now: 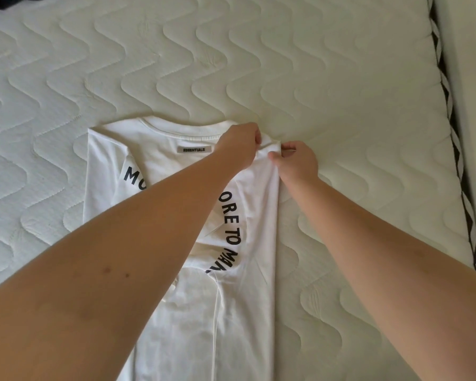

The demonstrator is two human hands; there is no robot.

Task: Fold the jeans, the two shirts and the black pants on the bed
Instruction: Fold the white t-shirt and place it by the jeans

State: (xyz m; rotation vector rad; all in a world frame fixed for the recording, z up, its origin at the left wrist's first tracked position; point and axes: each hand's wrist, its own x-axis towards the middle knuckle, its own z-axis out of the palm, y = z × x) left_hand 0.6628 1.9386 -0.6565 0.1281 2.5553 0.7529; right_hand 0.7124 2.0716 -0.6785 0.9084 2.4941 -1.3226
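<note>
The white shirt (176,204) lies flat on the bed (341,92), collar far, hem near you. Your left hand (239,144) and right hand (297,160) both pinch its far right shoulder corner, fingers curled on the cloth, probably to square that folded edge. A dark garment (3,2) sits at the far left.

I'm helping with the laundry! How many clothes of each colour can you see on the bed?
White: 1, the shirt, pinched at its top right corner by the left hand and the right hand.
Dark: 1, a piece of clothing at the top left edge, mostly cut off.
Total: 2
</note>
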